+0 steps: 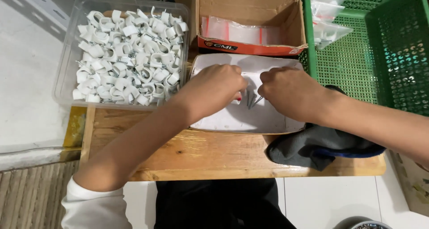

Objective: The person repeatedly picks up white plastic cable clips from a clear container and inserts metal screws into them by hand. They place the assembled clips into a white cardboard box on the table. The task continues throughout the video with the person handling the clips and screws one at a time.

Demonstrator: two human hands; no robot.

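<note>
Thin grey metal nails point(253, 100) lie on the shallow white tray point(250, 119), pinched by right hand point(290, 92); left hand point(213, 89) grip beside them clenched, contents unclear.

Fingertips of both hands point(250, 90) hidden (curled under); green basket point(380, 54) cropped.

At your twelve o'clock lies a matt white paper sheet point(263, 117) on a varnished, grainy wooden board point(201, 155). At ten o'clock, a clear glossy plastic tub point(67, 63) holds smooth white plastic clips point(129, 57). Straight ahead sits a rough brown cardboard box point(250, 8) with shiny plastic bags point(241, 32). At two o'clock stands a green plastic mesh basket point(380, 46); dark soft cloth point(313, 146) lies below.
</note>
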